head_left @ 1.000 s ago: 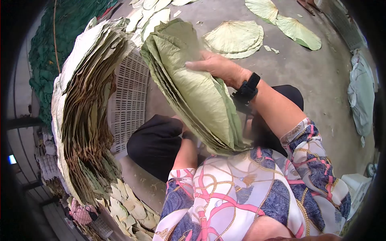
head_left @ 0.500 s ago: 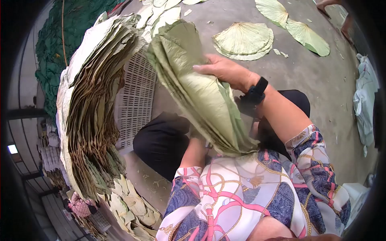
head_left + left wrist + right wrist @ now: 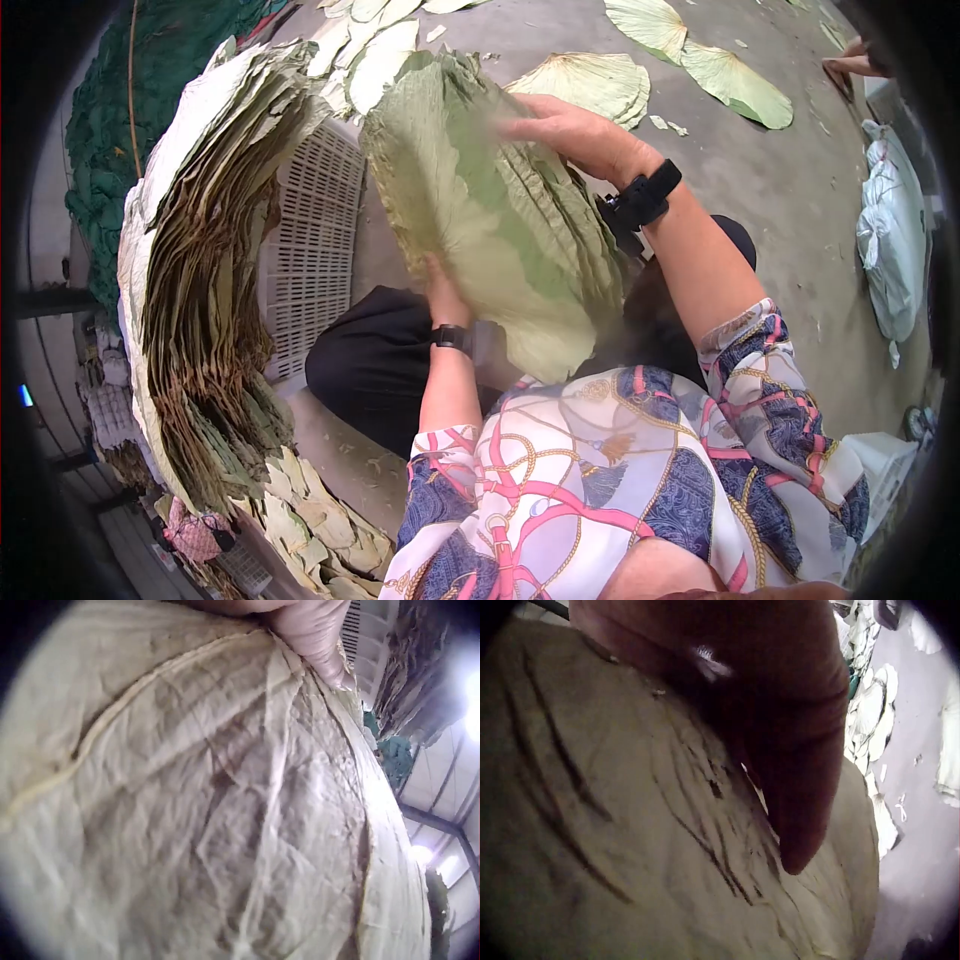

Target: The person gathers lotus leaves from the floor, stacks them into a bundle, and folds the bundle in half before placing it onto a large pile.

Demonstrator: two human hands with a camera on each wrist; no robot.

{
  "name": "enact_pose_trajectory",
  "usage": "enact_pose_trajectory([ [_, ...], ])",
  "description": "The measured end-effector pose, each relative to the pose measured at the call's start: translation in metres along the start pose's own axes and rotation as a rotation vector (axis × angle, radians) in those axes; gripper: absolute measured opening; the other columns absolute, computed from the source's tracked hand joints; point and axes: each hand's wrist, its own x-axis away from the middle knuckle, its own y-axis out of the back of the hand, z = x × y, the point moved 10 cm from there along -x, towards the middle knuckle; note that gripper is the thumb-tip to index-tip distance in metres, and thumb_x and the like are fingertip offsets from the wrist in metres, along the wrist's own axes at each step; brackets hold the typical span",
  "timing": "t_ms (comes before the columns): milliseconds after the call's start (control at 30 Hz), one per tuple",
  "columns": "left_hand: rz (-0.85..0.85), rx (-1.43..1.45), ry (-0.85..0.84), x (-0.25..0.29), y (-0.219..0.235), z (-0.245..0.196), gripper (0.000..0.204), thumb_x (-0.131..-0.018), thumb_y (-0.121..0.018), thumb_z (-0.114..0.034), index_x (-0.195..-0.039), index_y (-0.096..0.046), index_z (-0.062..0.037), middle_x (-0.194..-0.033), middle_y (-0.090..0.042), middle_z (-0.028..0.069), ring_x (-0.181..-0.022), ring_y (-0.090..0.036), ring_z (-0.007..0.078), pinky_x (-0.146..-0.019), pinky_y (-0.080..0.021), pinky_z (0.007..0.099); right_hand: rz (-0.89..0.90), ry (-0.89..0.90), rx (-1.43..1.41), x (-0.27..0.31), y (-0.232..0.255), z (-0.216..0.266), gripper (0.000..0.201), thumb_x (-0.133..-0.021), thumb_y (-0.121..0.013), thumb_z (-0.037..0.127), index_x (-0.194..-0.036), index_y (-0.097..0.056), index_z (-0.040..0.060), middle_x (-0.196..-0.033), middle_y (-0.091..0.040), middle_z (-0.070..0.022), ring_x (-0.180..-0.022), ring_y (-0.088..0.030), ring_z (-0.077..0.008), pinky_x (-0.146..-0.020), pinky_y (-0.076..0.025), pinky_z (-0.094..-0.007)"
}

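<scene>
A thick folded stack of dried, pale green leaves (image 3: 480, 200) stands tilted in front of the person's torso. Its layered edges face right in the head view. The left hand (image 3: 443, 292) grips the stack low on its left side; in the left wrist view the thumb (image 3: 319, 637) presses on the leaf face, while its other fingers are mostly hidden. At the stack's upper right edge, the right hand (image 3: 585, 137) lies with straight digits across the leaves, its fingertips blurred. One digit (image 3: 806, 802) extends down over the leaf edges in the right wrist view.
A tall curved pile of dried leaves (image 3: 205, 270) stands at left beside a white plastic crate (image 3: 315, 240). Loose leaves (image 3: 735, 85) lie on the concrete floor (image 3: 800, 190). A white bag (image 3: 890, 240) is at right; another person's hand (image 3: 850, 66) shows at upper right.
The stack has turned so its front spreads wider and its layered edges show at right. The left hand has come into sight at its left side. The right hand has shifted up and right.
</scene>
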Motion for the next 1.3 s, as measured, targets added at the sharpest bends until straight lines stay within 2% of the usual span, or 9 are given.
enact_pose_trajectory([
  [200, -0.056, 0.045, -0.003, -0.002, -0.003, -0.008, 0.087, -0.076, -0.062, -0.064, -0.128, -0.043, 0.002, -0.126, -0.053, 0.0139, -0.111, -0.055, 0.028, -0.092, -0.048, 0.0434, -0.101, -0.037, 0.002, 0.004, 0.022, -0.022, 0.055, -0.087, -0.063, 0.022, -0.132, -0.045, -0.0046, -0.118, -0.057, -0.0109, -0.107, -0.052, -0.0169, -0.094, -0.041, -0.028],
  [233, -0.051, 0.043, 0.016, -0.001, -0.006, -0.005, 0.068, -0.092, -0.047, -0.056, -0.132, -0.042, -0.0016, -0.124, -0.052, 0.0115, -0.108, -0.055, 0.0254, -0.092, -0.046, 0.039, -0.096, -0.028, -0.052, 0.005, 0.021, -0.022, 0.054, -0.088, -0.063, 0.021, -0.132, -0.044, -0.0048, -0.117, -0.057, -0.01, -0.106, -0.052, -0.0162, -0.093, -0.041, -0.0279],
  [367, -0.013, 0.084, 0.071, -0.006, -0.008, 0.006, 0.07, -0.092, -0.045, -0.059, -0.133, -0.041, -0.0022, -0.126, -0.052, 0.0117, -0.11, -0.054, 0.025, -0.095, -0.045, 0.0388, -0.033, -0.031, -0.221, 0.003, 0.013, -0.029, 0.051, -0.089, -0.06, 0.017, -0.132, -0.043, -0.0049, -0.117, -0.058, -0.008, -0.105, -0.052, -0.0141, -0.093, -0.041, -0.0281],
  [433, -0.019, 0.095, 0.197, -0.004, -0.006, 0.02, 0.082, -0.075, -0.062, -0.064, -0.13, -0.046, -0.0054, -0.124, -0.056, 0.0103, -0.113, -0.053, 0.0272, -0.095, -0.046, 0.0422, -0.026, -0.006, -0.214, 0.002, 0.009, -0.027, 0.048, -0.09, -0.059, 0.016, -0.131, -0.045, -0.0049, -0.116, -0.058, -0.0074, -0.103, -0.053, -0.0133, -0.092, -0.042, -0.0276],
  [567, 0.094, 0.115, 0.199, -0.022, 0.004, 0.044, 0.081, -0.076, -0.061, -0.064, -0.131, -0.046, -0.0062, -0.125, -0.056, 0.0089, -0.112, -0.054, 0.0277, -0.095, -0.046, 0.0422, 0.005, 0.003, -0.27, 0.002, -0.004, -0.024, 0.039, -0.091, -0.056, 0.013, -0.125, -0.049, -0.0049, -0.112, -0.06, -0.006, -0.098, -0.055, -0.0109, -0.089, -0.044, -0.0254],
  [933, 0.193, -0.051, 0.329, -0.001, -0.009, 0.06, 0.081, -0.087, -0.039, -0.069, -0.139, -0.037, -0.0074, -0.137, -0.045, 0.0096, -0.122, -0.045, 0.0257, -0.103, -0.036, 0.0359, 0.01, 0.03, -0.234, 0.002, -0.027, -0.015, 0.041, -0.091, -0.055, 0.012, -0.129, -0.048, -0.0016, -0.115, -0.06, -0.0045, -0.101, -0.054, -0.0089, -0.091, -0.043, -0.0247],
  [1000, 0.278, -0.101, 0.389, -0.004, -0.007, 0.064, 0.081, -0.087, -0.04, -0.069, -0.139, -0.038, -0.0072, -0.137, -0.045, 0.0095, -0.122, -0.045, 0.0257, -0.103, -0.036, 0.0359, -0.015, 0.067, -0.188, 0.003, -0.026, -0.009, 0.043, -0.089, -0.056, 0.013, -0.13, -0.049, -0.0004, -0.115, -0.06, -0.0027, -0.102, -0.054, -0.0079, -0.091, -0.043, -0.0236],
  [1200, 0.037, -0.008, 0.193, -0.003, -0.004, 0.031, 0.077, -0.088, -0.043, -0.065, -0.136, -0.04, -0.0053, -0.133, -0.048, 0.0104, -0.119, -0.048, 0.0239, -0.101, -0.04, 0.0361, -0.056, 0.101, 0.083, 0.005, -0.012, 0.005, 0.047, -0.087, -0.055, 0.009, -0.132, -0.046, -0.0011, -0.116, -0.059, -0.0031, -0.104, -0.051, -0.0085, -0.094, -0.04, -0.0234],
  [1300, 0.046, 0.102, 0.207, -0.001, -0.01, 0.013, 0.085, -0.075, -0.065, -0.062, -0.135, -0.042, -0.0068, -0.13, -0.051, 0.0139, -0.121, -0.048, 0.0309, -0.102, -0.039, 0.047, -0.085, 0.141, 0.124, 0.001, 0.001, 0.001, 0.043, -0.088, -0.053, 0.006, -0.129, -0.047, -0.0038, -0.113, -0.06, -0.0073, -0.101, -0.053, -0.0129, -0.093, -0.042, -0.028],
])
